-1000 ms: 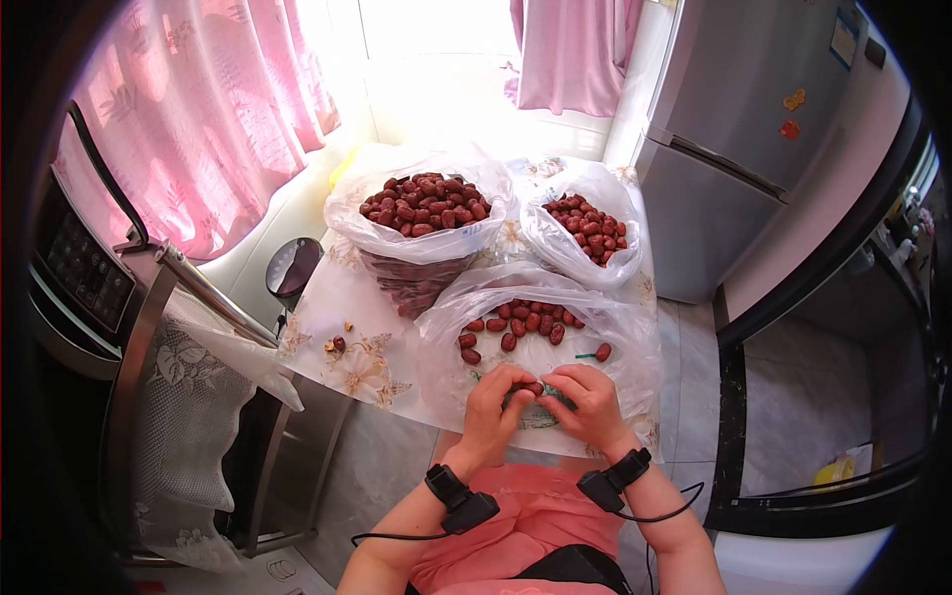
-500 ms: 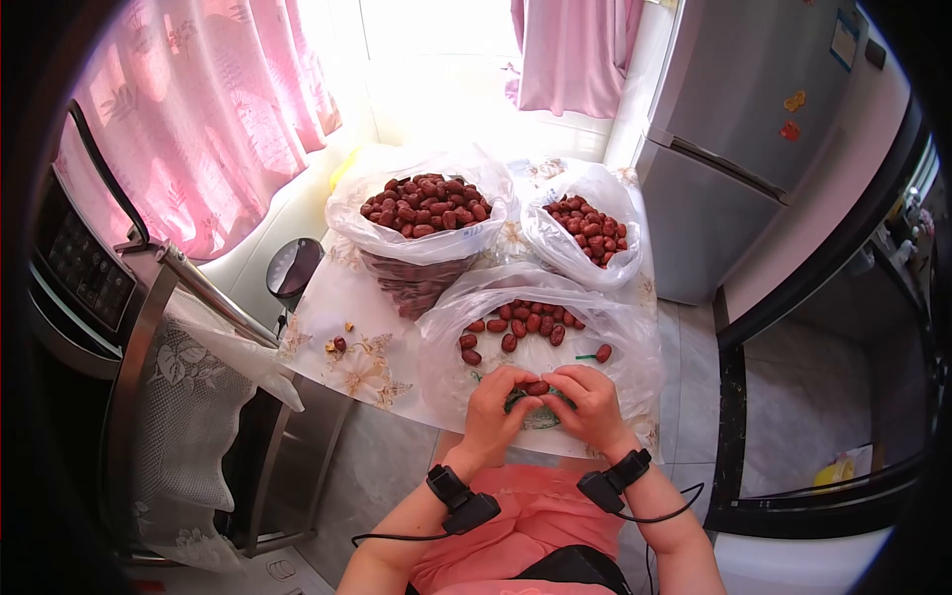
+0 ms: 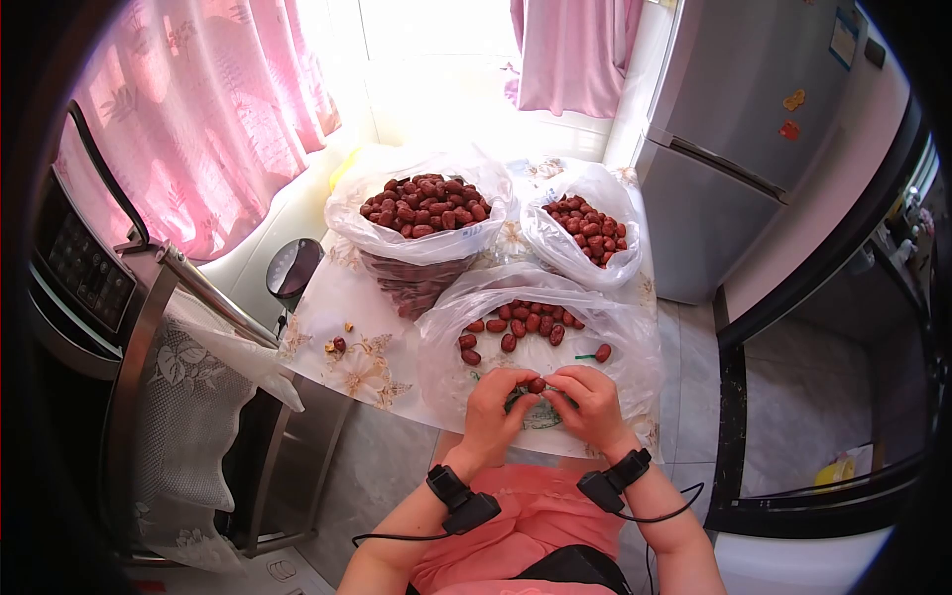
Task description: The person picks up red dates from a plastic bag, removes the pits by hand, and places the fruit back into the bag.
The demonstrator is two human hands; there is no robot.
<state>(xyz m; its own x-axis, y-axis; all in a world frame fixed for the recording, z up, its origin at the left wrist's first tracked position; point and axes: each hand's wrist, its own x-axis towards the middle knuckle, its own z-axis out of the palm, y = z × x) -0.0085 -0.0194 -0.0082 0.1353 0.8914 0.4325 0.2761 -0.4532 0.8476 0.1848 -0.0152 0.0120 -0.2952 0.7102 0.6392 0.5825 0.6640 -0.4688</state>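
Note:
One red date (image 3: 536, 385) is pinched between my left hand (image 3: 493, 405) and my right hand (image 3: 589, 402), over the near part of a clear plastic bag (image 3: 446, 372) spread flat. Several loose dates (image 3: 534, 323) lie on that bag beyond my fingers, and a single date (image 3: 603, 352) rests to their right. Farther back stands a large open bag full of dates (image 3: 424, 206), with a smaller bag of dates (image 3: 589, 226) to its right.
The table (image 3: 322, 307) has a floral cover, with a date and small bits (image 3: 338, 344) at its left. A dark round-topped object (image 3: 295, 267) stands beyond the left edge. A grey fridge (image 3: 709, 188) is at the right, an appliance with a lace cover (image 3: 188, 397) at the left.
The date between my fingers has turned and now looks rounder, end toward the camera. Both hands have stayed in nearly the same place.

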